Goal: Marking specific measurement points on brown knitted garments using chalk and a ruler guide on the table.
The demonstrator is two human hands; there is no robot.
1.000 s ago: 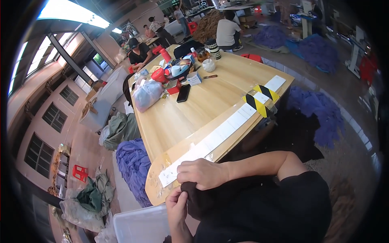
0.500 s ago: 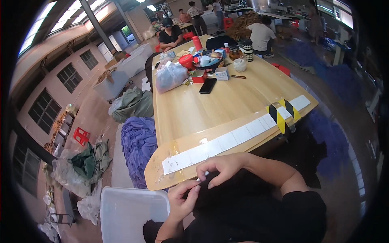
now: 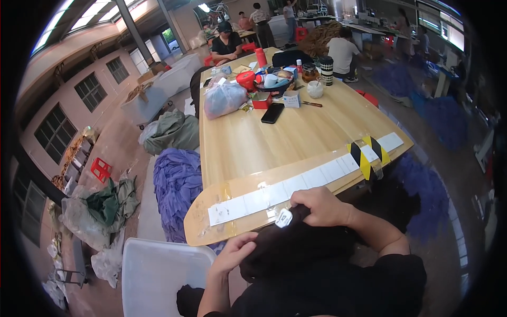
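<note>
A black cloth (image 3: 301, 248), perhaps a garment, hangs over my lap at the table's near edge. My right hand (image 3: 319, 207) grips a bunched upper edge of it, with the fingers curled. Beside those fingers a white label (image 3: 283, 218) with dark print lies against the cloth, facing up. My left hand (image 3: 235, 253) is lower and to the left, its thumb and fingers closed at the cloth's left edge. Just beyond both hands, a row of white rectangles (image 3: 253, 201) runs along the board (image 3: 198, 224) under clear film.
Yellow-and-black tape (image 3: 359, 161) crosses the board's right end. A phone (image 3: 272, 113), a plastic bag (image 3: 224, 99) and small items stand farther along the table. A white bin (image 3: 129, 269) and purple cloth (image 3: 177, 185) lie to the left. Other people sit and stand beyond.
My right hand has moved up and right, drawing the cloth with it. The label, earlier seen small between both hands, now shows its face. My left hand has shifted slightly down and left.
</note>
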